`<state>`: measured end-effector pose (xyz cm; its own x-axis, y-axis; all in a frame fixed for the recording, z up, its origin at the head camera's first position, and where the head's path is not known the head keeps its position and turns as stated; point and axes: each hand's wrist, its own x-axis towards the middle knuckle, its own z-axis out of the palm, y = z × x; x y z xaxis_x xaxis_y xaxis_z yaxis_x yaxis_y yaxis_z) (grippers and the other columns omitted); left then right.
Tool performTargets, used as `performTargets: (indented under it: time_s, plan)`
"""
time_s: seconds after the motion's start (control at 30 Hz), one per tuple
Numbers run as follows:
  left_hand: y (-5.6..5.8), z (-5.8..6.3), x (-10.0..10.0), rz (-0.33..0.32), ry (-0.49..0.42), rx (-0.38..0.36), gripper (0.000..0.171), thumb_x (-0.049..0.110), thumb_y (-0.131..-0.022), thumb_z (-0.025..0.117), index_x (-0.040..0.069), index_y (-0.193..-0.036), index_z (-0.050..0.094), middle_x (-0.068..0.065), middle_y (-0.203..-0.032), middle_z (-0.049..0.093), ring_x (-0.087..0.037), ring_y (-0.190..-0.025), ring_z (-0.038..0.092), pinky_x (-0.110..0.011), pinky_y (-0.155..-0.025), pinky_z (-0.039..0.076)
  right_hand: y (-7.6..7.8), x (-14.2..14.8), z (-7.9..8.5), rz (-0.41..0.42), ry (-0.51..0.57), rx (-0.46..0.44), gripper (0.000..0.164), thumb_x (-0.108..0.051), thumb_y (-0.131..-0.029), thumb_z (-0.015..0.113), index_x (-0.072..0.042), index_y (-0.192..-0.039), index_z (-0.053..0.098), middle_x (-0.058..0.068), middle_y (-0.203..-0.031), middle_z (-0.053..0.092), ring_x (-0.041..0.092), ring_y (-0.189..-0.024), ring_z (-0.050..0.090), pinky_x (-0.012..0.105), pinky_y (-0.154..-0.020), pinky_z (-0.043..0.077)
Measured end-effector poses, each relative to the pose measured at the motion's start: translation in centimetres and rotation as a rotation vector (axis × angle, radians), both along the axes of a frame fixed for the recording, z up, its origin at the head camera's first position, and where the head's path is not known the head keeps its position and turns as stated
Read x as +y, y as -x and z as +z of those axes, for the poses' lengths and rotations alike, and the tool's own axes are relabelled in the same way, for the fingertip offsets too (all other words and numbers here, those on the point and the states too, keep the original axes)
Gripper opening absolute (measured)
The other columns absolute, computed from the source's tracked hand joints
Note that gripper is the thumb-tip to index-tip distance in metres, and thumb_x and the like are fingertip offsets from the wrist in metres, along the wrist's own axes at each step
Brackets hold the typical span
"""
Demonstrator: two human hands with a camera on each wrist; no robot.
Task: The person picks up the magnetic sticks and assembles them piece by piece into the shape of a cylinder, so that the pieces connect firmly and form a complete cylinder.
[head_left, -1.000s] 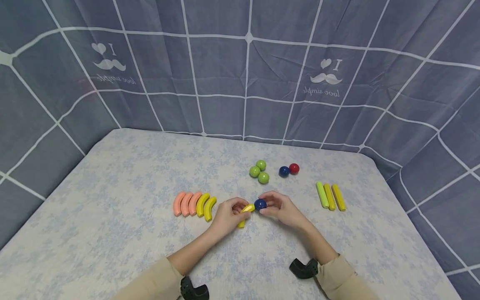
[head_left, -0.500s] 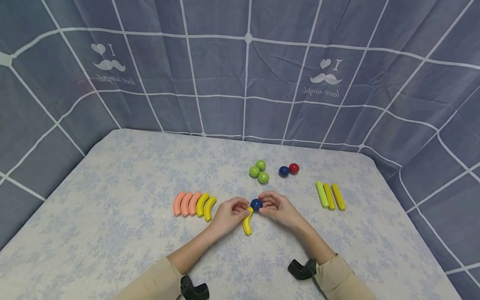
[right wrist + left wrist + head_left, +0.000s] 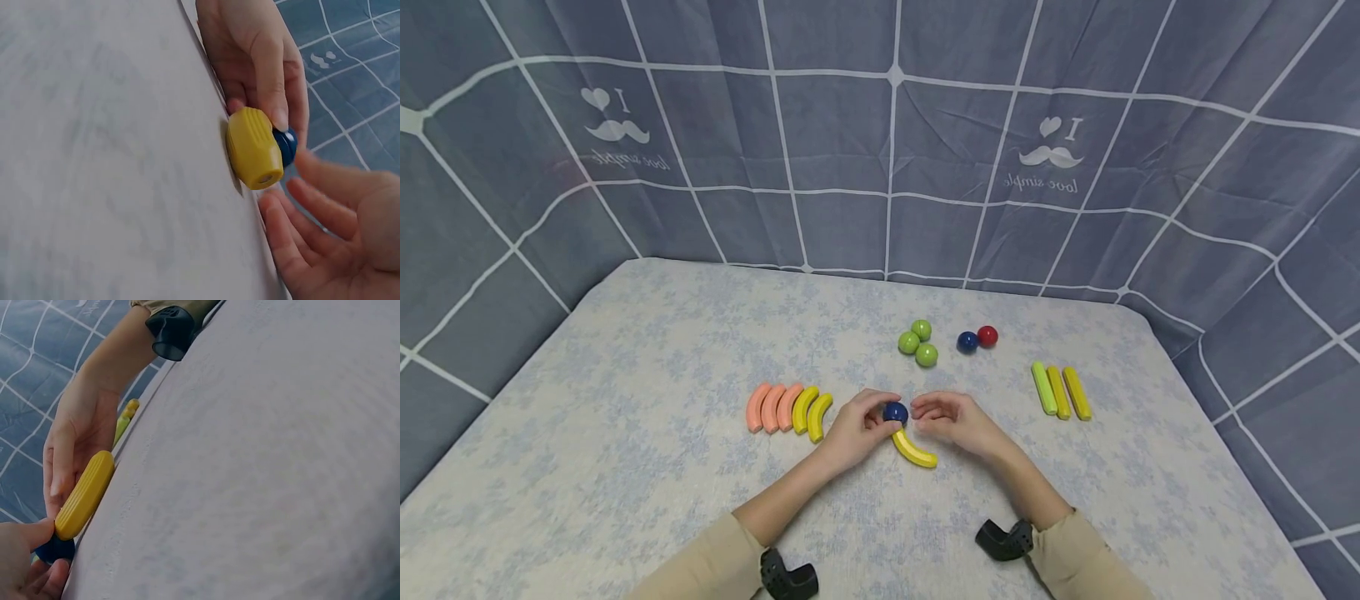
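My left hand (image 3: 854, 429) pinches a glossy blue ball (image 3: 895, 412) between thumb and fingers, low over the table in front of me. From the ball a curved yellow rod (image 3: 916, 451) runs down and to the right, its upper end meeting the ball beside my thumb. In the right wrist view, the ribbed yellow rod (image 3: 251, 147) points its flat end toward the camera, with a small metallic spot on it. My right hand (image 3: 957, 422), its fingers loosely bent, is just right of the ball and holds nothing.
Left of my hands, several curved pink (image 3: 770, 407) and yellow rods (image 3: 812, 414) lie in a row. Farther back are green balls (image 3: 927, 356), another blue ball (image 3: 967, 342) and a red ball (image 3: 988, 337). Straight rods (image 3: 1060, 392) lie at right on the patterned tablecloth (image 3: 662, 350).
The blue ball has passed from my right hand to my left. The yellow rod has swung round to point down and right. My right fingers have let go and drawn slightly away.
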<state>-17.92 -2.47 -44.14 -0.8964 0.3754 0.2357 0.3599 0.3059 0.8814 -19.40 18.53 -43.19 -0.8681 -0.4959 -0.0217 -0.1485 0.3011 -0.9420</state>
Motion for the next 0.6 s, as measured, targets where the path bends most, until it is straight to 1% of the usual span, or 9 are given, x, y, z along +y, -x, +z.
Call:
performTargets:
  time_s: [0.1, 0.2, 0.27, 0.33, 0.4, 0.47, 0.6]
  plan:
    - [0.0, -0.1, 0.0, 0.039, 0.011, 0.014, 0.034, 0.009, -0.082, 0.068, -0.002, -0.112, 0.060, -0.010, -0.099, 0.056, -0.010, -0.070, 0.049, -0.019, -0.062, 0.045, -0.2, 0.4, 0.4, 0.063, -0.069, 0.019, 0.032, -0.009, -0.084, 0.066, 0.006, -0.112, 0.059, 0.015, -0.095, 0.062, 0.013, -0.081, 0.057, 0.021, -0.071, 0.048]
    - [-0.1, 0.0, 0.1, 0.077, 0.020, 0.027, 0.032, 0.011, -0.081, 0.070, -0.001, -0.109, 0.061, -0.009, -0.095, 0.056, -0.012, -0.072, 0.050, -0.019, -0.061, 0.045, -0.5, 0.6, 0.7, 0.112, -0.171, 0.103, 0.028, -0.015, -0.080, 0.071, -0.001, -0.103, 0.065, 0.004, -0.085, 0.060, 0.009, -0.073, 0.053, 0.020, -0.064, 0.045]
    - [-0.1, 0.0, 0.1, 0.101, 0.023, 0.027, 0.031, 0.012, -0.080, 0.071, 0.000, -0.106, 0.061, -0.009, -0.094, 0.057, -0.012, -0.072, 0.051, -0.020, -0.061, 0.046, -0.6, 0.6, 0.9, 0.135, -0.230, 0.169, 0.023, -0.017, -0.078, 0.073, -0.006, -0.097, 0.067, -0.001, -0.082, 0.059, 0.008, -0.070, 0.050, 0.020, -0.061, 0.044]
    - [-0.2, 0.1, 0.1, 0.117, 0.030, 0.019, 0.030, 0.013, -0.078, 0.072, 0.001, -0.104, 0.061, -0.007, -0.093, 0.059, -0.012, -0.071, 0.052, -0.020, -0.061, 0.046, -0.6, 0.7, 0.9, 0.147, -0.266, 0.217, 0.018, -0.018, -0.077, 0.074, -0.008, -0.092, 0.068, -0.003, -0.081, 0.057, 0.008, -0.069, 0.047, 0.020, -0.060, 0.042]
    - [-0.2, 0.2, 0.1, 0.125, 0.032, 0.001, 0.029, 0.012, -0.077, 0.074, 0.003, -0.102, 0.062, -0.007, -0.091, 0.060, -0.011, -0.070, 0.052, -0.019, -0.061, 0.046, -0.6, 0.8, 0.9, 0.146, -0.271, 0.222, 0.016, -0.016, -0.078, 0.073, -0.009, -0.090, 0.067, -0.003, -0.082, 0.058, 0.009, -0.070, 0.047, 0.020, -0.061, 0.041]
    - [-0.2, 0.3, 0.0, 0.119, 0.039, 0.004, 0.029, 0.010, -0.076, 0.074, 0.002, -0.101, 0.061, -0.008, -0.090, 0.062, -0.012, -0.068, 0.053, -0.020, -0.060, 0.046, -0.5, 1.0, 0.9, 0.133, -0.260, 0.192, 0.016, -0.015, -0.079, 0.072, -0.008, -0.092, 0.067, -0.002, -0.085, 0.059, 0.009, -0.072, 0.047, 0.020, -0.062, 0.040]
    - [-0.3, 0.3, -0.1, 0.085, 0.036, 0.013, 0.033, 0.008, -0.075, 0.074, 0.000, -0.105, 0.061, -0.008, -0.091, 0.061, -0.015, -0.071, 0.054, -0.020, -0.062, 0.046, -0.2, 1.7, 0.8, 0.118, -0.206, 0.144, 0.018, -0.013, -0.081, 0.069, -0.005, -0.097, 0.065, 0.005, -0.090, 0.062, 0.009, -0.071, 0.047, 0.020, -0.062, 0.040]
